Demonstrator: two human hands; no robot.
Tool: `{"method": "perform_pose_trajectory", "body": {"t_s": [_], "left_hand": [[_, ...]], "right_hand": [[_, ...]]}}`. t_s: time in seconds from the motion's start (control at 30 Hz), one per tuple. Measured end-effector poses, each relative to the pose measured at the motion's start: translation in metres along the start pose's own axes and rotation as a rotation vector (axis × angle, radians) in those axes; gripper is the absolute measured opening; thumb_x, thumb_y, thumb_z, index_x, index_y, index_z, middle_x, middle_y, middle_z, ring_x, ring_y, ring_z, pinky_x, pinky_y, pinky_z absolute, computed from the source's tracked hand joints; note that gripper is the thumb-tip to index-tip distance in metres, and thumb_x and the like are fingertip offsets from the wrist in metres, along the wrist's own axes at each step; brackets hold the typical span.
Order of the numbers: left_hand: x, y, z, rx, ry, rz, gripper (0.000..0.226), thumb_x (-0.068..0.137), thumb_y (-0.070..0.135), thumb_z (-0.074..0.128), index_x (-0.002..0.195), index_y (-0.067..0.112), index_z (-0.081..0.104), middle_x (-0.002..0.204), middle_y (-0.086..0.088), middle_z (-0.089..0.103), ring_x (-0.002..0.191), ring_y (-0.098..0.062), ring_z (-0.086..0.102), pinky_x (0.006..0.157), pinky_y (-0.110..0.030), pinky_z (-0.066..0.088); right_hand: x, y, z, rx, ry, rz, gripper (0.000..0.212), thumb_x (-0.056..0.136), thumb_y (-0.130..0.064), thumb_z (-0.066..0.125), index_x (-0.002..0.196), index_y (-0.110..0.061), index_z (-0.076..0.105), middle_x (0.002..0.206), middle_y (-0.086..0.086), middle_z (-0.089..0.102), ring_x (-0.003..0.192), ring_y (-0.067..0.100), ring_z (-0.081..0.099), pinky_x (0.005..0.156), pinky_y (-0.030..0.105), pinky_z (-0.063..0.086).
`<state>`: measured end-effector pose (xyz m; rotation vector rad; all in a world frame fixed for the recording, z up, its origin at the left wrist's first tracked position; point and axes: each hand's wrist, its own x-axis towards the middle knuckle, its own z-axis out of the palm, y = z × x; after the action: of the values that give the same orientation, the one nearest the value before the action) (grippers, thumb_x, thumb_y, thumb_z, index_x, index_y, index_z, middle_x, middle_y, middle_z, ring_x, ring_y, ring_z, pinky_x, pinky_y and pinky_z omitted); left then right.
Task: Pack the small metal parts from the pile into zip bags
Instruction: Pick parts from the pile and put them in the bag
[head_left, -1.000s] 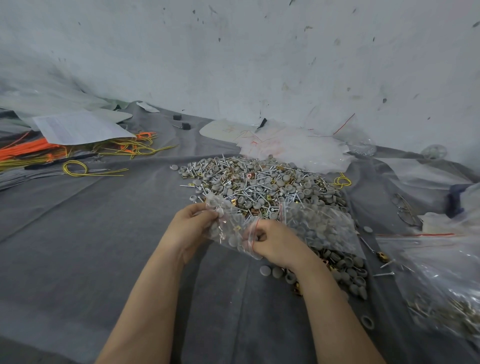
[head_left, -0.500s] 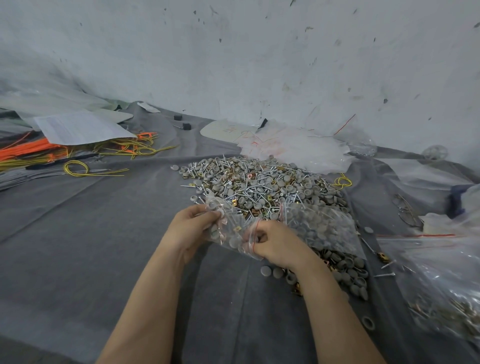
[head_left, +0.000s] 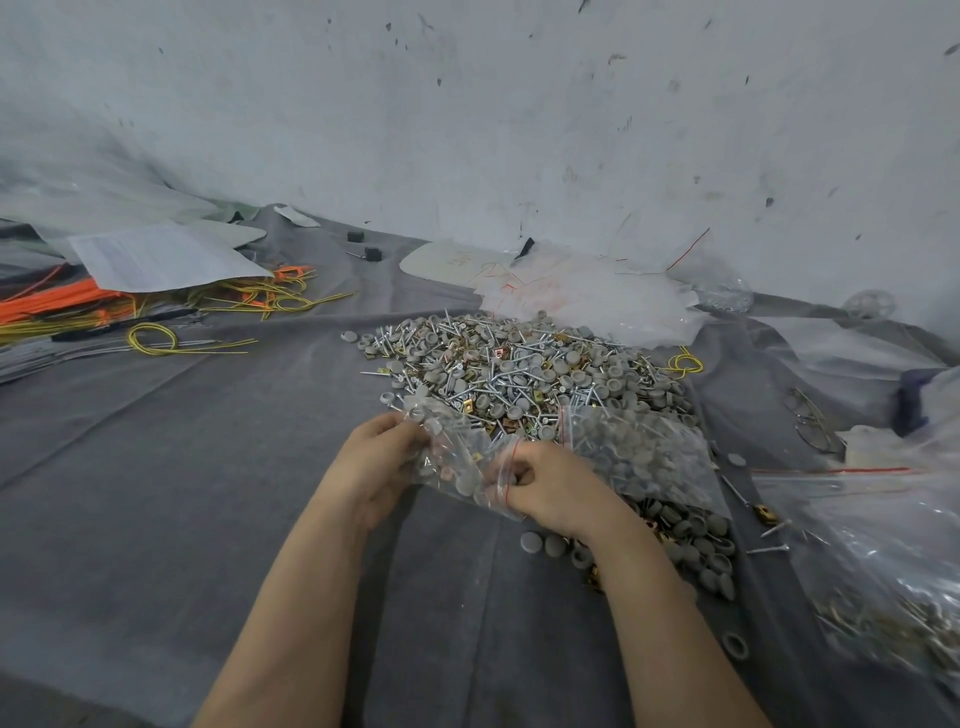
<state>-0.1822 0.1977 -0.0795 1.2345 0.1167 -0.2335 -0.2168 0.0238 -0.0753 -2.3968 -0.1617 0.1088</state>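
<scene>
**Progress.** The task is partly done. A small clear plastic zip bag (head_left: 460, 460), part-filled with grey caps and a few brass pieces, is held just above the grey cloth-covered surface (head_left: 208, 493), at the near edge of the pile of silver screws, grey round caps and brass clips (head_left: 519, 364). The left hand (head_left: 382, 457) has its grip pinched on the bag's left end. The right hand (head_left: 550, 483) has its grip pinched on the red-striped mouth. The step in hand appears to be closing this bag; whether the seal is shut cannot be told.

**Done.** A second clear bag packed with grey caps (head_left: 641, 447) lies on the pile's right flank, just beside the right hand. A large clear bag holding metal parts (head_left: 883, 597) lies at far right.

**Left to do.** The pile remains large. Loose grey caps (head_left: 696, 545) are scattered beside the right forearm. A heap of empty clear bags (head_left: 587, 296) waits behind the pile, near the wall.

**Edges and room.** Bare cloth lies open to the left of the hands and in front of the person. The right side is crowded with bags and strays. The yellow wire loops (head_left: 156, 338) lie well apart at left. No drop-off edge shows near the hands.
</scene>
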Motion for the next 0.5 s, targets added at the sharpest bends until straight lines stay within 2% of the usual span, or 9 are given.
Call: {"method": "perform_pose_trajectory", "body": {"t_s": [0.2, 0.3, 0.37, 0.5], "left_hand": [[-0.0040, 0.0039, -0.0006, -0.085, -0.086, -0.060, 0.033, 0.085, -0.022, 0.030, 0.078, 0.000, 0.054, 0.074, -0.014, 0.055, 0.056, -0.016, 0.056, 0.035, -0.013, 0.040], [-0.0065, 0.0032, -0.0002, -0.136, -0.163, -0.061, 0.033, 0.089, -0.023, 0.030, 0.090, -0.002, 0.055, 0.068, -0.011, 0.062, 0.043, -0.009, 0.057, 0.033, -0.012, 0.039], [-0.0067, 0.0021, 0.0002, -0.126, -0.191, -0.040, 0.035, 0.086, -0.027, 0.029, 0.096, -0.004, 0.054, 0.066, -0.010, 0.064, 0.044, -0.010, 0.059, 0.036, -0.013, 0.042], [-0.0039, -0.0009, -0.0001, -0.055, -0.131, 0.008, 0.037, 0.082, -0.028, 0.036, 0.106, -0.005, 0.053, 0.086, -0.016, 0.061, 0.061, -0.017, 0.063, 0.055, -0.020, 0.055]], "right_hand": [[-0.0003, 0.0008, -0.0003, 0.015, 0.002, -0.008, 0.022, 0.084, -0.011, 0.061, 0.081, -0.033, 0.062, 0.086, -0.004, 0.066, 0.087, 0.019, 0.065, 0.073, 0.032, 0.053], [-0.0005, 0.0008, -0.0007, 0.004, 0.005, -0.009, 0.022, 0.084, -0.015, 0.062, 0.079, -0.036, 0.061, 0.082, -0.009, 0.065, 0.084, 0.017, 0.065, 0.071, 0.031, 0.053], [-0.0007, 0.0006, -0.0010, 0.005, 0.003, -0.007, 0.021, 0.084, -0.017, 0.063, 0.078, -0.036, 0.060, 0.082, -0.008, 0.065, 0.083, 0.017, 0.065, 0.070, 0.030, 0.053], [-0.0017, -0.0009, -0.0016, 0.003, 0.003, -0.012, 0.022, 0.084, -0.015, 0.062, 0.077, -0.036, 0.060, 0.082, -0.012, 0.063, 0.084, 0.014, 0.064, 0.068, 0.024, 0.050]]}}
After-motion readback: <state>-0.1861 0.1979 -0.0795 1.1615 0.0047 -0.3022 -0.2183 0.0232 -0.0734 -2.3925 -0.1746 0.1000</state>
